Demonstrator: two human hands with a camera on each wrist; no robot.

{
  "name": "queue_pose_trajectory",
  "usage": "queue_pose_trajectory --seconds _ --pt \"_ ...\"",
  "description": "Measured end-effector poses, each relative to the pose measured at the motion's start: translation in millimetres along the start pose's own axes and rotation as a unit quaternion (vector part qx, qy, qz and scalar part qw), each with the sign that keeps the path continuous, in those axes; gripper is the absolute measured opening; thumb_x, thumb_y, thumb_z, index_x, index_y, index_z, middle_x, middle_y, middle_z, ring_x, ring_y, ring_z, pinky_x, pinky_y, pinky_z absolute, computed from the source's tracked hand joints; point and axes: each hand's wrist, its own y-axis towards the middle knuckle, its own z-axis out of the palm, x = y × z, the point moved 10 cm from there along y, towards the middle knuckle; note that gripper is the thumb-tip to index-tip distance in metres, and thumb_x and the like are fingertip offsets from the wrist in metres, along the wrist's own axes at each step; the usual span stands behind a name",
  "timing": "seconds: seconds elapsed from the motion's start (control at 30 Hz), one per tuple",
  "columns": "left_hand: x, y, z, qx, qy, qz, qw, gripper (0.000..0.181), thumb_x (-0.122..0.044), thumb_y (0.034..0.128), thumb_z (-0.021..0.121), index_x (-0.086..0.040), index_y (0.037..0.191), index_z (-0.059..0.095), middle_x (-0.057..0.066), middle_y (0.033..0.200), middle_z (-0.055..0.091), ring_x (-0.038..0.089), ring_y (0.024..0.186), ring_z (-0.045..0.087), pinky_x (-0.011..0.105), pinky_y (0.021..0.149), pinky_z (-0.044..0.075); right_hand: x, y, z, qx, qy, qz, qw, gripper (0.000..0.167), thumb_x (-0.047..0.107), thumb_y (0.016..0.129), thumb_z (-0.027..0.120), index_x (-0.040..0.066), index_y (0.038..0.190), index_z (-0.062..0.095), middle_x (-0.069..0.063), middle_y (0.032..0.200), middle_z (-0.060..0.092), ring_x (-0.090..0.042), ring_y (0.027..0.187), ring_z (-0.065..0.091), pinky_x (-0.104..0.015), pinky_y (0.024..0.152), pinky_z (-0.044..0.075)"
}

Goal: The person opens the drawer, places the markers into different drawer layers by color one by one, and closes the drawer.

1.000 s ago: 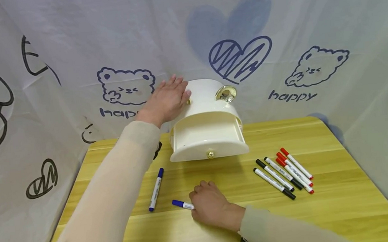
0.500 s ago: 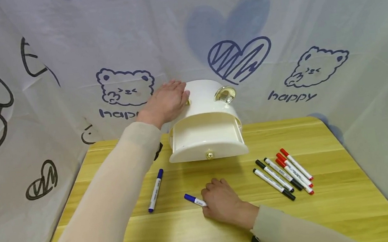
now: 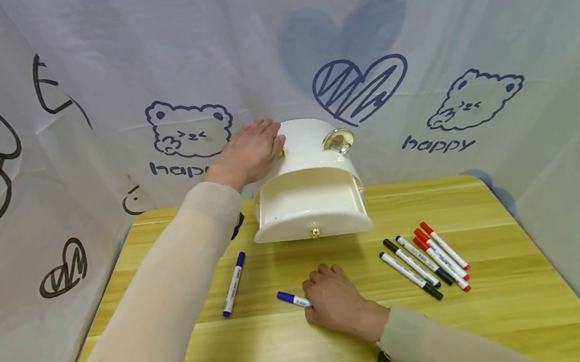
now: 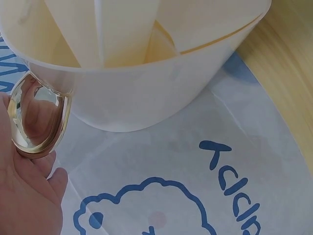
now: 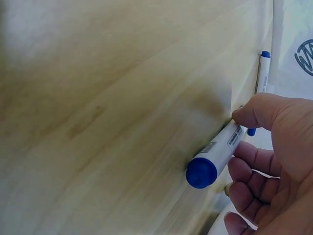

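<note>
My right hand [image 3: 334,301] pinches a blue-capped white marker [image 5: 217,152] between thumb and fingers, low over the table in front of a white container. The marker's blue cap points left in the head view. My left hand [image 3: 248,153] rests on the left side of that white container [image 3: 304,136], fingers fairly straight, against a shiny gold ear-shaped part [image 4: 39,117]. The container's drawer [image 3: 314,225], with a gold knob, is pulled out, and its visible inside holds nothing. A second blue marker [image 3: 234,285] lies on the table left of my right hand.
Several black-capped and red-capped markers [image 3: 441,257] lie grouped on the right of the wooden table [image 3: 508,311]. A second gold ear [image 3: 338,141] sits on the container's right. A printed white curtain [image 3: 268,45] hangs behind and at both sides.
My right hand has shifted right with the blue marker, mostly in the first half second, and now stays nearly still. My left hand and the container look unmoved.
</note>
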Motion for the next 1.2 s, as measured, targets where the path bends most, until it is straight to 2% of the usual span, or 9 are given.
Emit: queue_pose_trajectory --seconds 0.3,0.57,0.73,0.97,1.2 --pt "0.5 0.3 0.3 0.0 -0.007 -0.001 1.0 0.064 -0.043 0.1161 0.018 -0.007 0.169 0.022 0.013 0.177 0.019 0.029 0.165 0.01 0.043 0.138 0.007 2 -1.7 -1 -0.03 -0.033 -0.009 0.999 0.033 0.04 0.087 0.077 0.017 0.072 0.057 0.004 0.072 0.055 -0.017 0.075 0.049 -0.031 0.067 0.038" --pt "0.3 1.4 1.0 -0.002 -0.008 -0.001 1.0 0.063 -0.043 0.1161 0.019 -0.008 0.169 0.023 0.012 0.177 0.019 0.029 0.165 0.011 0.043 0.138 0.008 8 -7.2 -12 -0.042 -0.045 -0.029 0.9977 0.031 0.04 0.09 0.074 0.016 0.075 0.061 0.004 0.077 0.059 -0.018 0.079 0.051 -0.032 0.07 0.042" --pt "1.3 0.3 1.0 0.0 -0.004 -0.001 1.0 0.063 -0.043 0.1161 0.018 -0.008 0.169 0.022 0.012 0.177 0.018 0.029 0.165 0.01 0.043 0.138 0.008 17 -10.9 -40 -0.06 -0.06 -0.052 0.995 0.03 0.041 0.091 0.074 0.017 0.077 0.062 0.005 0.079 0.061 -0.016 0.08 0.052 -0.03 0.072 0.043" --pt "0.3 -0.8 0.0 -0.001 -0.003 0.004 1.0 0.063 -0.042 0.1162 0.018 -0.007 0.169 0.023 0.013 0.176 0.019 0.03 0.165 0.011 0.043 0.138 0.008 24 -18.1 -91 -0.131 -0.065 -0.089 0.9852 0.034 0.038 0.082 0.079 0.02 0.072 0.052 0.007 0.073 0.055 -0.015 0.074 0.048 -0.028 0.068 0.038" --pt "-0.5 -0.9 -0.1 -0.001 -0.004 0.005 1.0 0.063 -0.042 0.1163 0.019 -0.007 0.168 0.023 0.013 0.176 0.019 0.03 0.165 0.011 0.044 0.138 0.009 25 -21.5 -130 -0.143 -0.074 -0.094 0.9825 0.035 0.037 0.08 0.077 0.019 0.072 0.049 0.006 0.074 0.054 -0.018 0.076 0.05 -0.032 0.071 0.039"
